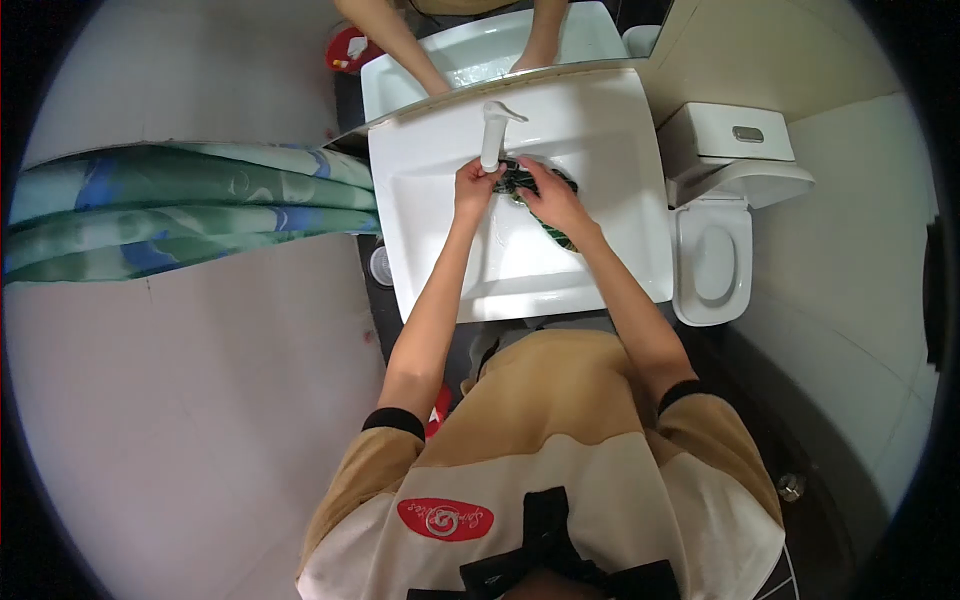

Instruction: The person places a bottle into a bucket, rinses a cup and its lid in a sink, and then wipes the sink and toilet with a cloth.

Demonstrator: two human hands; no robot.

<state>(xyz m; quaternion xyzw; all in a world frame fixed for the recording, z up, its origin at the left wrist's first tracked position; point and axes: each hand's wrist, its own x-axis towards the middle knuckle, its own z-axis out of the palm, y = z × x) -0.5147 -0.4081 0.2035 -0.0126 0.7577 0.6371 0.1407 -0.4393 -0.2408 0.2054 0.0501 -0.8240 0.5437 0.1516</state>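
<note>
"What's in that glossy white rectangular sink point(625, 270)?"

"Dark-green patterned cloth point(515, 180), upper middle of frame. Probably soft, slippery if wet; edges hold best. My right hand point(553, 203) rests on it, can't tell if gripping; left hand point(477, 188) pinches an edge."

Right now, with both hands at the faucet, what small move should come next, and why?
Probably the right hand should draw more of the green-patterned cloth toward the faucet, since part of it trails toward the front of the sink.
</note>
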